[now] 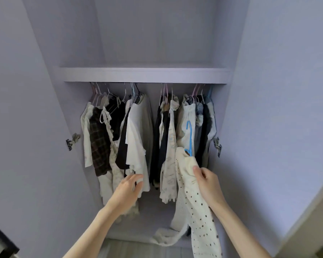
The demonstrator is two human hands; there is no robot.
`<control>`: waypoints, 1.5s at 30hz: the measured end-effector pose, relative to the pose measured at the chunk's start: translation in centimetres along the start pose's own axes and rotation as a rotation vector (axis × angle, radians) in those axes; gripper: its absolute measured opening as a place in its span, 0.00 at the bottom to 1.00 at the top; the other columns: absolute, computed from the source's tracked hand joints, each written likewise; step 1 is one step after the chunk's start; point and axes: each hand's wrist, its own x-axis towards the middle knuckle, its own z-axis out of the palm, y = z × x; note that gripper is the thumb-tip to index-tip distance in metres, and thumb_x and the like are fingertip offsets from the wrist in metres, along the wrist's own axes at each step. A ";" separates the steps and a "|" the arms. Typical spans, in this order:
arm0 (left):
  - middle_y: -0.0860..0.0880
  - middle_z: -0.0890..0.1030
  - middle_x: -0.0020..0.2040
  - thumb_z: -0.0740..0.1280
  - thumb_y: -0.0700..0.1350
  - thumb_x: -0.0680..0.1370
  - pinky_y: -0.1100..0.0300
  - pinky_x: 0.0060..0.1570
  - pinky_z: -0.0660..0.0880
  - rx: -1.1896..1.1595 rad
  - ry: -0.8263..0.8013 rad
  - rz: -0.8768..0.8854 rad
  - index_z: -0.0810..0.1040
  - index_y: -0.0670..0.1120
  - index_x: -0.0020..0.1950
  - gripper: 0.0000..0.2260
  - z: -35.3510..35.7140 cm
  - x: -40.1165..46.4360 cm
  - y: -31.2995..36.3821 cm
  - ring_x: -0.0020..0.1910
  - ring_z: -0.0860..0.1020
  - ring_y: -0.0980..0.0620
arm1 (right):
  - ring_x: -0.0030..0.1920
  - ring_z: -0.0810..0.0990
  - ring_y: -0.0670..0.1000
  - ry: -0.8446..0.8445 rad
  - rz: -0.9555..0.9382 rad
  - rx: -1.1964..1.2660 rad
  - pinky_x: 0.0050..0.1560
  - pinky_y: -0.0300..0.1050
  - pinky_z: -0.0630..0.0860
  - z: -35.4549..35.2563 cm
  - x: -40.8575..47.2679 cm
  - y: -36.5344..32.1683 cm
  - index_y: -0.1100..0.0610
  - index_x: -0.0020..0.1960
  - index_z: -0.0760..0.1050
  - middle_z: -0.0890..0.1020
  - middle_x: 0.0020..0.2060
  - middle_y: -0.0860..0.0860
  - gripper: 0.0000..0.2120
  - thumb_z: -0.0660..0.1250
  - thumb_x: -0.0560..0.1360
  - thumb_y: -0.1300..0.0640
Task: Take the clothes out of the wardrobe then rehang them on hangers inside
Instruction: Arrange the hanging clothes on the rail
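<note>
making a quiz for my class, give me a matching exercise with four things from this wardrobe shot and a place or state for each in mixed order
Things:
1. blue hanger
2. plaid garment
3. left hand
4. dotted garment

Places or states:
A. hangs near the left end of the row
B. held by the right hand
C. pokes up out of the dotted garment
D. touches the white shirt

Pairs: 1-C, 2-A, 3-D, 4-B
</note>
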 end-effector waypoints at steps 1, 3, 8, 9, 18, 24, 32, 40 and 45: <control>0.51 0.70 0.67 0.55 0.45 0.82 0.67 0.58 0.61 0.002 0.011 0.006 0.69 0.47 0.69 0.16 0.2 0.6 0.3 0.66 0.67 0.53 | 0.27 0.59 0.46 0.010 -0.002 0.026 0.24 0.35 0.59 0.0 0.8 -0.2 0.58 0.32 0.60 0.62 0.26 0.49 0.19 0.60 0.79 0.55; 0.51 0.70 0.67 0.56 0.44 0.82 0.66 0.60 0.60 0.008 0.019 0.020 0.69 0.47 0.69 0.16 0.8 1.8 0.5 0.67 0.66 0.53 | 0.25 0.59 0.44 0.021 0.002 0.078 0.23 0.34 0.58 0.2 2.4 -0.7 0.57 0.31 0.59 0.61 0.25 0.48 0.20 0.59 0.79 0.56; 0.51 0.69 0.68 0.56 0.44 0.82 0.60 0.64 0.65 -0.001 -0.011 0.011 0.69 0.49 0.69 0.15 1.2 5.4 0.3 0.66 0.68 0.52 | 0.25 0.58 0.44 0.035 0.008 0.137 0.22 0.32 0.57 1.3 7.5 -1.9 0.56 0.31 0.58 0.60 0.25 0.49 0.19 0.59 0.79 0.56; 0.51 0.68 0.68 0.56 0.45 0.82 0.58 0.64 0.66 -0.001 -0.006 0.017 0.69 0.49 0.68 0.15 1.1 6.5 0.2 0.66 0.68 0.52 | 0.25 0.58 0.45 0.034 0.003 0.141 0.22 0.32 0.56 1.5 8.6 -2.1 0.56 0.31 0.58 0.60 0.25 0.49 0.19 0.59 0.79 0.56; 0.48 0.61 0.73 0.56 0.45 0.82 0.55 0.70 0.61 -0.015 0.023 0.124 0.68 0.51 0.69 0.16 1.8 18.4 -2.0 0.71 0.63 0.50 | 0.25 0.59 0.45 0.105 0.026 0.077 0.21 0.32 0.56 5.0 21.2 -2.5 0.55 0.31 0.58 0.61 0.26 0.48 0.19 0.57 0.80 0.54; 0.48 0.57 0.75 0.56 0.45 0.82 0.53 0.71 0.59 0.007 0.064 0.211 0.67 0.50 0.71 0.17 2.1 27.2 -2.3 0.74 0.56 0.49 | 0.27 0.61 0.46 0.208 -0.008 -0.034 0.22 0.34 0.59 7.3 30.3 -3.1 0.56 0.30 0.60 0.63 0.25 0.49 0.20 0.57 0.80 0.54; 0.50 0.64 0.71 0.57 0.45 0.81 0.73 0.67 0.46 -0.190 0.023 0.446 0.67 0.46 0.71 0.17 4.5 33.3 3.0 0.74 0.55 0.55 | 0.28 0.65 0.47 0.240 -0.027 -0.175 0.27 0.34 0.63 8.5 37.3 -0.3 0.59 0.30 0.63 0.68 0.27 0.51 0.21 0.56 0.81 0.53; 0.54 0.72 0.64 0.58 0.55 0.79 0.81 0.55 0.59 -0.300 -0.090 0.391 0.69 0.47 0.68 0.20 6.2 36.1 6.9 0.58 0.67 0.67 | 0.28 0.63 0.46 0.273 -0.109 -0.049 0.31 0.42 0.60 7.6 43.4 -1.7 0.56 0.28 0.60 0.65 0.26 0.49 0.22 0.57 0.80 0.55; 0.55 0.71 0.66 0.59 0.55 0.79 0.84 0.53 0.58 -0.338 -0.062 0.337 0.67 0.47 0.71 0.22 6.3 37.7 7.8 0.59 0.66 0.68 | 0.33 0.68 0.51 0.273 -0.056 -0.041 0.39 0.44 0.62 7.3 46.8 -1.6 0.56 0.29 0.61 0.68 0.28 0.50 0.21 0.55 0.81 0.56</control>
